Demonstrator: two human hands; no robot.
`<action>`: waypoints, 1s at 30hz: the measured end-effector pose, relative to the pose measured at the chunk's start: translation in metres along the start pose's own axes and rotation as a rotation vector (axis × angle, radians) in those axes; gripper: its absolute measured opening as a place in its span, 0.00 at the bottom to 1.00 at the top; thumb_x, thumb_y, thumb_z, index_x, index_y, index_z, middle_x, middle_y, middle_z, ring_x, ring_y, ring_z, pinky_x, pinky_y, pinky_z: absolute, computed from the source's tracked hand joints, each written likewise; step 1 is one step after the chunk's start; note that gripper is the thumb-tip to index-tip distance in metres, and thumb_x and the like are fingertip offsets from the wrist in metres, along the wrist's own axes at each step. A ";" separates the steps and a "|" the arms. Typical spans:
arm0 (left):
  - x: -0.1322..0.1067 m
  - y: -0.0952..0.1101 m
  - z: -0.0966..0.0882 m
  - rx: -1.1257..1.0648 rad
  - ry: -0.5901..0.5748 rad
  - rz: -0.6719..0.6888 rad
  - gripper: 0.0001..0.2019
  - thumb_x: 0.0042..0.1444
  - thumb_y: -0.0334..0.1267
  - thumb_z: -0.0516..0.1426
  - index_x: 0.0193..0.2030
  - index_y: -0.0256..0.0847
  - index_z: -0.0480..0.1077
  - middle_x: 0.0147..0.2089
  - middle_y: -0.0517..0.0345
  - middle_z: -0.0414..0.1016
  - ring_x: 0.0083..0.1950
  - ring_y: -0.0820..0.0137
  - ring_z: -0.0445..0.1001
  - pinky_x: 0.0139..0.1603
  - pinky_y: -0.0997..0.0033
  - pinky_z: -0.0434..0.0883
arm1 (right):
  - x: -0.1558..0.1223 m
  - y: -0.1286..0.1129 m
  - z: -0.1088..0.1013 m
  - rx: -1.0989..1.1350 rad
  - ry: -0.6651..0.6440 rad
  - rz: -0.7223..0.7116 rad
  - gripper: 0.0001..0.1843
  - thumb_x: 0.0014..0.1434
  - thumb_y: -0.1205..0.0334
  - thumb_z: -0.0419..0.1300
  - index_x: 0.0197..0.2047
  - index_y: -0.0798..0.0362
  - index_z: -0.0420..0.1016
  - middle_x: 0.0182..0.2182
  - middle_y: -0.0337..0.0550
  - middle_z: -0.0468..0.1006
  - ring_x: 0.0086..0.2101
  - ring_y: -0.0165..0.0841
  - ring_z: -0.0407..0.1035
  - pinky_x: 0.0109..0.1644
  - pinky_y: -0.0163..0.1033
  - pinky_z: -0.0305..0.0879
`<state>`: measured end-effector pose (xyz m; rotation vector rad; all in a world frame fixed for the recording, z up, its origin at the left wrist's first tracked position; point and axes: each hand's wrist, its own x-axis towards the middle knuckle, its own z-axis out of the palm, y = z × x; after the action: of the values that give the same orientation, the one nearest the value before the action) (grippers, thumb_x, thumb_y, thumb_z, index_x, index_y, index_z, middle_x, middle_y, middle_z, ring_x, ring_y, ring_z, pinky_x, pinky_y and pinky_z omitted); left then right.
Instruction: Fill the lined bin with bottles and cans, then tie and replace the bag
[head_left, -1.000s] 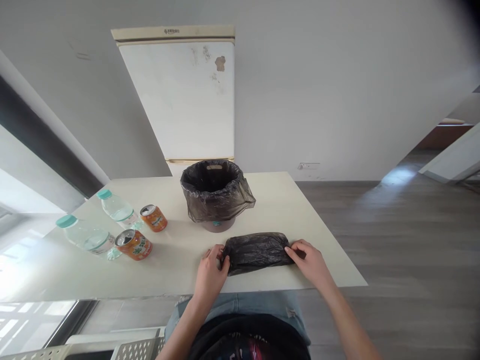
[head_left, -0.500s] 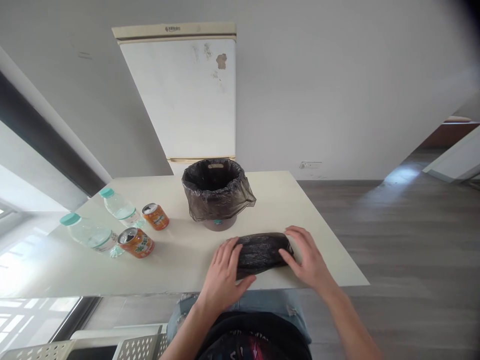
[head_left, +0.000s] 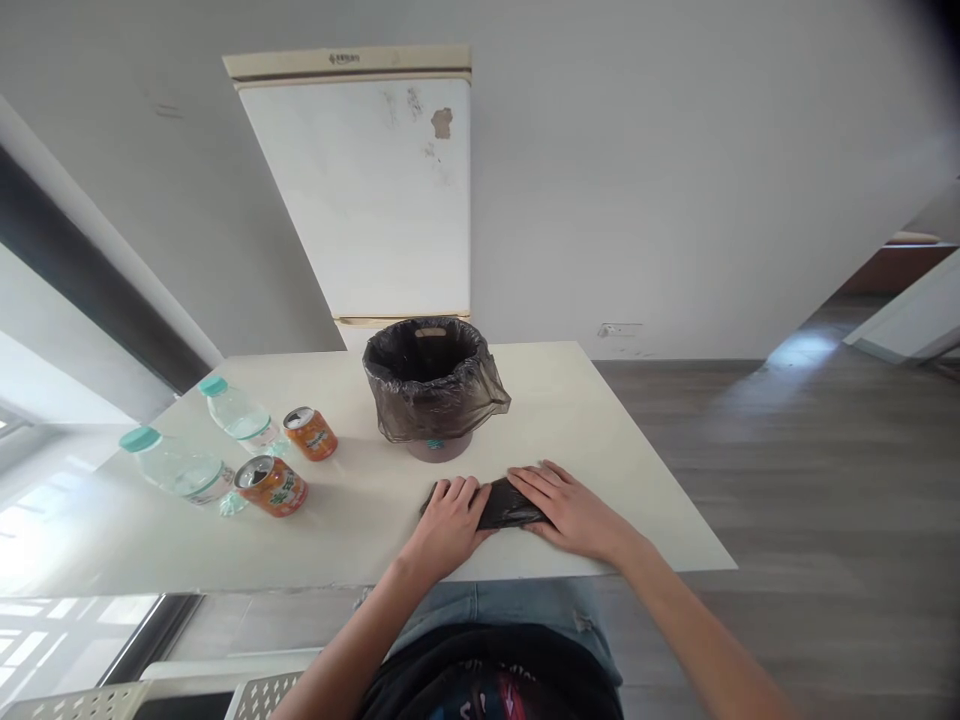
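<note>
A black plastic garbage bag [head_left: 506, 504], bunched into a narrow strip, lies on the white table near its front edge. My left hand [head_left: 450, 525] holds its left part, fingers over the top and thumb along the near side. On the right end, my right hand [head_left: 568, 510] grips it the same way, fingers across and thumb in front. Between the two hands the wrinkled middle stays visible; both ends are partly covered. Just behind stands a trash can [head_left: 441, 447] lined with another black bag [head_left: 427, 405] folded over its rim.
On the left side of the table [head_left: 345, 540] are two orange cans [head_left: 311, 435], the nearer one [head_left: 279, 490] beside a clear bottle [head_left: 180, 470]. Another clear bottle [head_left: 238, 415] with a teal cap stands farther back. A white refrigerator [head_left: 375, 190] is behind the table.
My hands have come closer together and closed on the bag. It has gone from a wider flat bundle to a narrower strip, its left end now reaching past my left hand.
</note>
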<state>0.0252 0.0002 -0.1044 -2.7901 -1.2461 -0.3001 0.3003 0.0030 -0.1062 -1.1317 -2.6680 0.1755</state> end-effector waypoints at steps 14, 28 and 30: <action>0.001 0.013 0.008 -0.075 0.050 0.070 0.41 0.71 0.62 0.47 0.76 0.28 0.51 0.76 0.31 0.59 0.78 0.47 0.57 0.77 0.45 0.55 | 0.022 -0.040 -0.016 -0.008 0.037 0.011 0.38 0.77 0.50 0.46 0.82 0.49 0.36 0.77 0.46 0.51 0.74 0.42 0.50 0.78 0.57 0.46; -0.005 0.003 0.030 -0.101 -0.003 0.091 0.46 0.71 0.63 0.45 0.80 0.26 0.39 0.79 0.31 0.49 0.80 0.47 0.49 0.77 0.42 0.53 | 0.029 -0.029 0.035 -0.073 0.024 0.038 0.38 0.78 0.53 0.43 0.81 0.53 0.27 0.77 0.50 0.47 0.75 0.43 0.47 0.77 0.59 0.50; -0.005 0.004 0.030 -0.079 0.019 0.073 0.43 0.73 0.59 0.43 0.80 0.27 0.38 0.79 0.32 0.50 0.80 0.48 0.50 0.78 0.42 0.52 | 0.029 -0.029 0.036 -0.070 0.018 0.042 0.38 0.78 0.53 0.43 0.81 0.54 0.29 0.77 0.51 0.47 0.75 0.43 0.46 0.77 0.59 0.49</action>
<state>0.0296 -0.0016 -0.1349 -2.8837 -1.1497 -0.3778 0.2507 0.0033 -0.1302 -1.2054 -2.6551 0.0801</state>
